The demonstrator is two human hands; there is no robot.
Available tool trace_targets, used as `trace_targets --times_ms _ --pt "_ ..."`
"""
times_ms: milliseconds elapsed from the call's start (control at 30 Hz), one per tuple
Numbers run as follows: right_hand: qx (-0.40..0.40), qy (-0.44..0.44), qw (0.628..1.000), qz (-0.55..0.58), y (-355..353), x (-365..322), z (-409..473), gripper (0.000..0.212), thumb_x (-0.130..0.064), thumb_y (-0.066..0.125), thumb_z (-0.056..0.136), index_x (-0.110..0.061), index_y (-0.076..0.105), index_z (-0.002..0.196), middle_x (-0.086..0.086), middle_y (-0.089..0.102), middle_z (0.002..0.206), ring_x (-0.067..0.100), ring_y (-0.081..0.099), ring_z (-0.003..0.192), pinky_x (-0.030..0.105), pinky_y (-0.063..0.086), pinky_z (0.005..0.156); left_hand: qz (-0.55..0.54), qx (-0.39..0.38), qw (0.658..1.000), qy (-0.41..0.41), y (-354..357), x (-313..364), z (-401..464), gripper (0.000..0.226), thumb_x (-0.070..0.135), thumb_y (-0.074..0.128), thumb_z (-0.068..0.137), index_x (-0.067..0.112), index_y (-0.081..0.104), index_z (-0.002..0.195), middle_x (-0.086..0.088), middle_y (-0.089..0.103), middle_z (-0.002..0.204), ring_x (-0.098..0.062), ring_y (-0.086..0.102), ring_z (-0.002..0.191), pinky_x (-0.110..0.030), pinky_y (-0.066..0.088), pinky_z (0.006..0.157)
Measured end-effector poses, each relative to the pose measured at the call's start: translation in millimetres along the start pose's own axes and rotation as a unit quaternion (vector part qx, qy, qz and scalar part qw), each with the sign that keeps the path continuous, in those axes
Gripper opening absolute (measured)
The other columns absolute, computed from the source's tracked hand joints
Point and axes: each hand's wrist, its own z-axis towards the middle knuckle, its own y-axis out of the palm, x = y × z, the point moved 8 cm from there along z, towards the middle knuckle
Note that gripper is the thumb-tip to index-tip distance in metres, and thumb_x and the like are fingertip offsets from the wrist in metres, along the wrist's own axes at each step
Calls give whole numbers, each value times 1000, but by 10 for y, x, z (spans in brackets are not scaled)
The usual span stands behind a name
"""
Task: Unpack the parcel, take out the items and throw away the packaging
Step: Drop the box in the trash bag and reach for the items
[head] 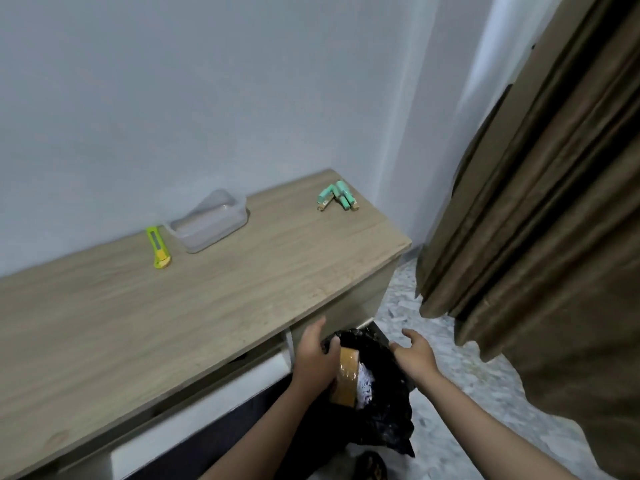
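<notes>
Below the desk's right end, my left hand (315, 358) grips crumpled black plastic packaging (381, 403) that carries brown tape (348, 372) and a white label. My right hand (414, 353) hovers just right of the packaging with fingers spread, its edge touching the black plastic. On the wooden desk (214, 299) lie several mint-green tube-shaped items (337, 195) near the far right corner. A green and yellow utility knife (158, 247) rests by the wall. What lies under the packaging is hidden.
A clear plastic lidded container (209, 220) sits beside the knife against the pale wall. A brown curtain (540, 209) hangs at the right over a speckled tile floor (446, 368). White drawer fronts (194, 420) run under the desk top. A dark shoe (372, 465) shows at the bottom.
</notes>
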Motion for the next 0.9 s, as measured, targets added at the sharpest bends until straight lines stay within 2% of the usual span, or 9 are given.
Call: trace_targets --times_ms 133,200,267,333,400,500,567,733,900 --pt "31 -93 995 7 196 -613 -76 36 -15 58 89 -12 54 124 8 55 132 23 57 106 29 44 80 -22 89 992 83 -666 254 -40 36 12 55 88 11 56 124 -1 55 126 -13 51 119 -8 34 96" --pt "39 -146 989 2 315 -968 -98 28 -15 59 88 -14 60 116 10 60 125 23 57 108 30 45 88 -41 148 984 87 -1047 259 18 32 2 57 87 8 59 118 -3 54 120 -9 54 108 5 30 85" --pt "37 -186 982 18 445 -1301 -88 23 -11 59 86 -14 63 108 11 63 117 19 58 100 28 45 88 -38 196 976 86 -1403 228 150 32 -2 60 84 2 59 116 -12 53 121 -8 52 102 7 28 83" --pt "31 -215 976 32 575 -1616 -62 23 -8 60 84 -12 63 107 12 64 114 15 58 94 25 44 85 -36 218 973 69 -1689 137 371 38 0 62 83 -1 55 121 -20 48 126 -17 55 105 0 32 90" --pt "29 -244 969 33 683 -1899 1 26 -9 60 85 -10 61 111 12 61 116 13 56 92 23 42 83 -35 231 972 38 -1929 68 601 51 8 65 82 0 46 129 -21 43 132 -28 54 116 -20 38 96" --pt "39 -276 960 22 759 -2328 251 35 -12 60 86 -10 55 121 10 54 125 9 51 98 22 40 85 -1 278 961 -13 -2289 -3 968 79 32 68 75 -2 33 138 -23 36 141 -36 37 130 -34 30 108" --pt "70 -291 954 10 718 -2647 529 42 -15 61 85 -10 51 126 12 49 130 14 50 106 24 37 90 24 320 947 -31 -2517 -28 1242 88 34 72 75 -6 27 139 -27 31 144 -38 25 137 -41 22 114" --pt "175 -238 951 -88 617 -3207 1390 73 -46 68 70 -27 39 135 18 40 134 40 39 123 51 31 105 7 387 917 -96 -2762 -152 1775 93 35 72 80 -11 19 141 -31 24 147 -37 18 140 -36 15 114" --pt "121 -182 949 -226 950 -3378 2013 89 -69 64 57 -42 28 133 17 31 137 39 32 127 58 22 104 9 410 905 -109 -2792 -283 2023 89 35 67 84 -10 16 142 -29 23 149 -37 16 141 -40 16 116"
